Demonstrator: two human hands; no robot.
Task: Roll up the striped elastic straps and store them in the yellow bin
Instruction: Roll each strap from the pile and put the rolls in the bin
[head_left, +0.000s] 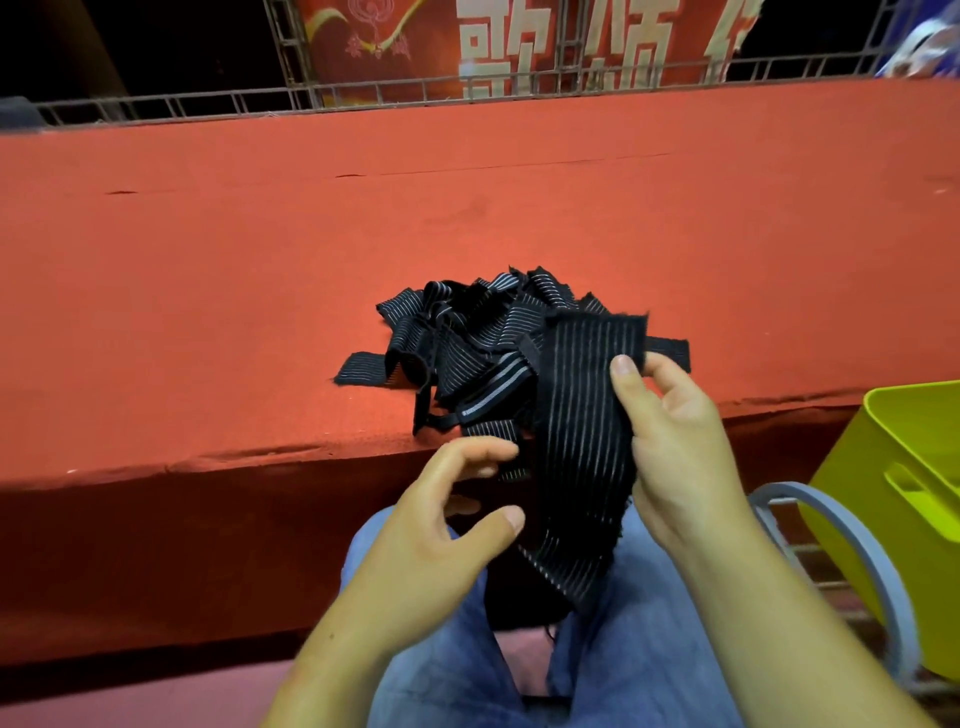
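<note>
pinching the striped strap (582, 415) – seemingly soft, light – at its top end (best hold) with the right hand (675, 447), poising the left hand (447, 525) slack at eight o'clock.

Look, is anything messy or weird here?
Yes. The straps lie in a tangled heap near the table edge, none rolled. The strap that the right hand pinches has a frayed top edge. Thin slits show in the table's red cover farther back.
</note>
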